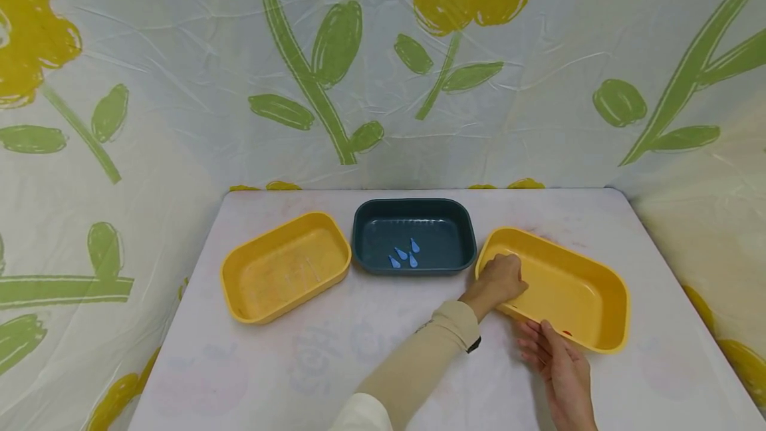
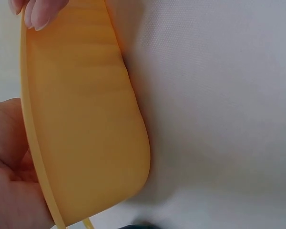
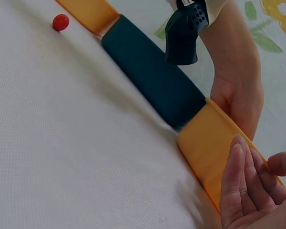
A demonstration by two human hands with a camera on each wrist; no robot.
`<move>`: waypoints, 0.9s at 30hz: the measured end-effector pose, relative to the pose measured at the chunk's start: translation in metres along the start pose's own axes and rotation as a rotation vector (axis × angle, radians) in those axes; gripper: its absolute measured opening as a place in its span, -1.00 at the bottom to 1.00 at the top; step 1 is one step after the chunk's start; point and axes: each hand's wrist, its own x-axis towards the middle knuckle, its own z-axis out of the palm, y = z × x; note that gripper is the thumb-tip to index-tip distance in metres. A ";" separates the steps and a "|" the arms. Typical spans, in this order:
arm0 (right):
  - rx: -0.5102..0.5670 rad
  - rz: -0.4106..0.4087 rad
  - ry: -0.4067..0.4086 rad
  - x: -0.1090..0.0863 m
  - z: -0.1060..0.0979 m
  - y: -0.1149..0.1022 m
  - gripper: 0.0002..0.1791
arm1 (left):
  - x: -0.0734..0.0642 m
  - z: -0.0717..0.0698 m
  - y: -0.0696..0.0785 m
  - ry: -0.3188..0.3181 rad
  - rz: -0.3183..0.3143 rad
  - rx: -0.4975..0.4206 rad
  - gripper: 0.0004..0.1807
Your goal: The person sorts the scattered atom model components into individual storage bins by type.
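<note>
My left hand reaches into the right yellow bin; its fingertips point down and are hidden, so whether they hold anything cannot be told. At that bin's front wall is my right hand, fingers fairly straight outside it and thumb at the rim. In the left wrist view, the left hand is behind the wall, with other fingertips overlapping the rim above. A small red thing shows at the front rim. In the right wrist view, a round red ball is over the white tabletop.
A dark teal bin stands in the middle, holding several blue drop-shaped pieces. The left yellow bin contains thin, pale, clear-looking strips. Flower-printed cloth hangs behind and beside the white table.
</note>
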 end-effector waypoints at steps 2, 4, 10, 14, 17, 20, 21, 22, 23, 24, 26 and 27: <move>-0.005 0.008 0.007 0.001 0.000 0.000 -0.67 | -0.001 -0.001 -0.001 0.014 0.006 -0.003 -0.81; -0.008 0.014 0.012 0.001 0.000 0.000 -0.67 | -0.001 -0.003 -0.002 0.034 0.019 -0.011 -0.82; -0.007 0.029 0.023 0.000 0.000 -0.001 -0.67 | -0.004 -0.009 -0.008 0.085 0.082 -0.039 -0.86; -0.008 0.036 0.026 0.000 0.000 -0.001 -0.66 | -0.007 -0.012 -0.015 0.099 0.137 -0.087 -0.87; -0.009 0.043 0.035 0.000 0.000 -0.001 -0.66 | -0.010 -0.014 -0.021 0.107 0.183 -0.132 -0.88; -0.011 0.053 0.046 0.000 0.000 -0.001 -0.66 | -0.014 -0.014 -0.027 0.112 0.231 -0.197 -0.89; -0.013 0.057 0.050 0.001 0.000 -0.001 -0.66 | -0.015 -0.014 -0.029 0.116 0.244 -0.216 -0.89; -0.015 0.060 0.053 0.001 0.000 -0.001 -0.66 | -0.016 -0.014 -0.030 0.117 0.254 -0.237 -0.89; -0.017 0.060 0.055 0.001 0.000 -0.001 -0.66 | -0.018 -0.015 -0.032 0.120 0.263 -0.261 -0.89; -0.018 0.066 0.060 0.001 0.000 -0.002 -0.66 | -0.020 -0.016 -0.034 0.124 0.271 -0.283 -0.89; -0.020 0.075 0.071 0.001 0.001 -0.002 -0.66 | -0.023 -0.017 -0.037 0.131 0.281 -0.327 -0.89; -0.022 0.077 0.075 0.001 0.001 -0.002 -0.66 | -0.025 -0.018 -0.038 0.133 0.283 -0.352 -0.89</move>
